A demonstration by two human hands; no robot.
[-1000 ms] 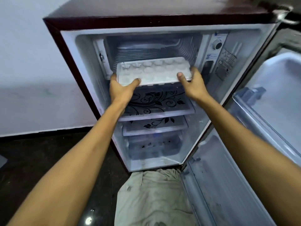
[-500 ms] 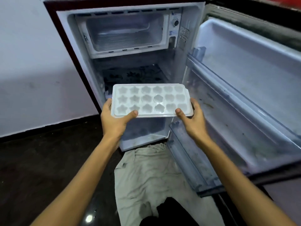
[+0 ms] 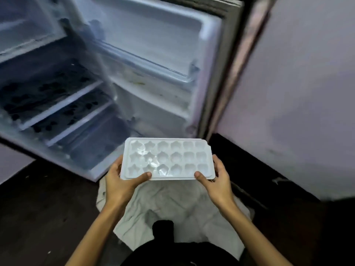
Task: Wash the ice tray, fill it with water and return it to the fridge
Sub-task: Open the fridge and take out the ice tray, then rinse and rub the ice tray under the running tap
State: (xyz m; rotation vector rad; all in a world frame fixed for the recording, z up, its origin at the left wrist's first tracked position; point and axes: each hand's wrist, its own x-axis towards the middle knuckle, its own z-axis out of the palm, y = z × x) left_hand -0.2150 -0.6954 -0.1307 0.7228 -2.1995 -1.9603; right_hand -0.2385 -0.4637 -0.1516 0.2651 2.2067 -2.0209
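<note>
Fridge: we see the small open white-lined fridge (image 3: 63,104), door swung wide.
Tray: the white moulded-plastic ice tray with star-shaped cups (image 3: 168,159) is level, in front of the fridge above a pale crumpled cloth (image 3: 172,204).
Handling: we judge it light, thin, somewhat flexible, slippery if wet; best held by its short ends.
Hands: left hand (image 3: 120,182) and right hand (image 3: 217,182) each pinch an end, thumb on the rim, fingers beneath.

We see a dim room with a cool bluish cast. The brightest area is the white ice tray (image 3: 168,159), where small patches of glare sit on its left cells. Left of and above the tray, the open fridge (image 3: 57,96) smears with motion blur, its shelf patterns reduced to dark blobs. To the tray's right, the wall (image 3: 299,89) is soft and streaked. Straight lines bow toward the frame's edges. Below the tray, the floor (image 3: 38,217) falls nearly black.
</note>
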